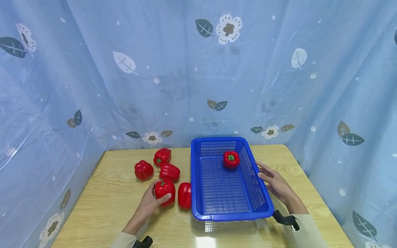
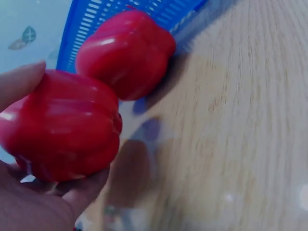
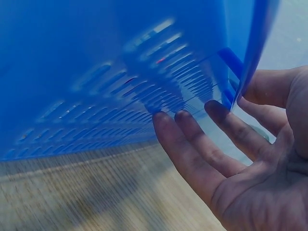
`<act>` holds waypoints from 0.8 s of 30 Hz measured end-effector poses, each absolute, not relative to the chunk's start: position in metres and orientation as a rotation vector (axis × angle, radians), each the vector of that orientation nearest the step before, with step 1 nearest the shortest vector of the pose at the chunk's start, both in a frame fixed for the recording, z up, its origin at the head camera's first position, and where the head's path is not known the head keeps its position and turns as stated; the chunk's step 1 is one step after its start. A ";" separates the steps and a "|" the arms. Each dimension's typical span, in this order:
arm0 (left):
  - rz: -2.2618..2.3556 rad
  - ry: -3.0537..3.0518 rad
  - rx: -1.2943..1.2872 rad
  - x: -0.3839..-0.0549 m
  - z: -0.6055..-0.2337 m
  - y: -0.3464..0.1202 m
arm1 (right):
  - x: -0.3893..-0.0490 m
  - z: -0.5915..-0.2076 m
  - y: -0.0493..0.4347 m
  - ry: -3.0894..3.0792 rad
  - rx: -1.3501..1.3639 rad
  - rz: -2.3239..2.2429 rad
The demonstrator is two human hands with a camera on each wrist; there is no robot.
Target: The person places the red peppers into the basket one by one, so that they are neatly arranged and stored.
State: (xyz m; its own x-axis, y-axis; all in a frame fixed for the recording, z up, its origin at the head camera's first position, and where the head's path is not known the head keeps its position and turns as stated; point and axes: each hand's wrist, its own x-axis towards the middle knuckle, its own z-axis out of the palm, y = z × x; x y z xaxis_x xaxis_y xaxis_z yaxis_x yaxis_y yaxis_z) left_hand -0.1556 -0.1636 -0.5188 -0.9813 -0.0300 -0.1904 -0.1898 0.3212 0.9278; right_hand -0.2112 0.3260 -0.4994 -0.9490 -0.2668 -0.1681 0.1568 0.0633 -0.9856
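Observation:
In the head view my left hand grips a red bell pepper, thumb on one side and fingers round the other. Another bell pepper lies just right of it, against the blue plastic basket. The left wrist view shows the held pepper beside that second pepper. One more pepper stands inside the basket near its far end, green stem up. My right hand holds the basket's right rim; in the right wrist view its fingertips touch the slotted wall beneath the rim.
Further red peppers lie left of the basket: one at far left, one at the back, one between. The wooden table meets a blue patterned curtain behind and at both sides.

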 end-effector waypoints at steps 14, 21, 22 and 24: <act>1.884 2.403 -0.018 -0.152 -0.490 -0.165 | -0.212 -0.498 0.327 2.051 -0.121 -1.975; 1.961 2.384 0.059 -0.154 -0.474 -0.158 | -0.214 -0.500 0.328 2.051 -0.114 -1.972; 1.970 2.376 0.064 -0.154 -0.472 -0.157 | -0.214 -0.501 0.328 2.051 -0.118 -1.970; 1.988 2.361 0.081 -0.154 -0.468 -0.154 | -0.214 -0.502 0.329 2.050 -0.113 -1.973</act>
State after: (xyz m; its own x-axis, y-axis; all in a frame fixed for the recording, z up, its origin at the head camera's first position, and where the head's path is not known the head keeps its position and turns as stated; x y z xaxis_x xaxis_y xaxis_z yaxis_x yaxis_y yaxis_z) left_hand -0.1541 -0.1544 -0.4676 -0.9971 0.0751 -0.0079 0.0050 0.1701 0.9854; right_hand -0.2140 0.3286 -0.5015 -0.9539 -0.2570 -0.1548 0.1448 0.0575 -0.9878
